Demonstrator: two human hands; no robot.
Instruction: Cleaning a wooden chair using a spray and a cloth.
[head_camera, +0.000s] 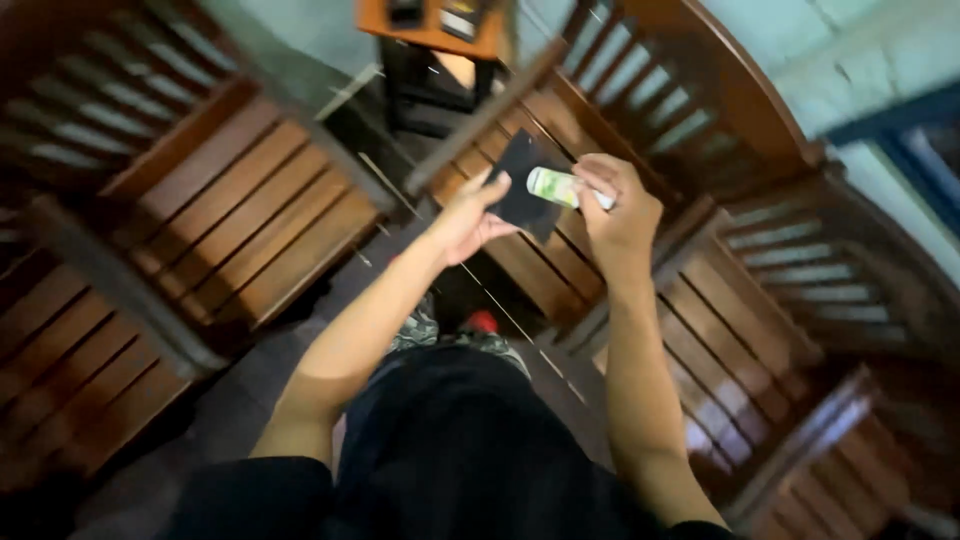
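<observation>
A: We looked straight down and saw both our arms stretched out over the wooden chairs. What did we have in the left hand (465, 218)?

B: We had a flat black sheet (525, 185) there, held up at an angle. Our left thumb lay along its near edge and the fingers were tucked behind it, so the hand was closed on the sheet, not spread.

A: And the right hand (618, 205)?

B: We had it curled around a small tube (556, 186), white with green on it. The tube lay sideways, its free end pointing left and lying right over the black sheet. Whether the tip touched the sheet we could not tell; the picture was blurred there.

A: So both things sat up in the air between our two hands?

B: Yes, held above the gap where two slatted wooden chair seats met. One chair seat (235, 215) stood to our left, another chair seat (740, 320) to our right, its curved backrest (735, 85) beyond the hands.

A: Anything below us?

B: We saw our dark clothing (450, 450) filling the bottom, and a patterned shoe (425, 330) on the dark floor (250, 390). Farther out stood an orange-topped stand (425, 25), well apart from the hands.
</observation>
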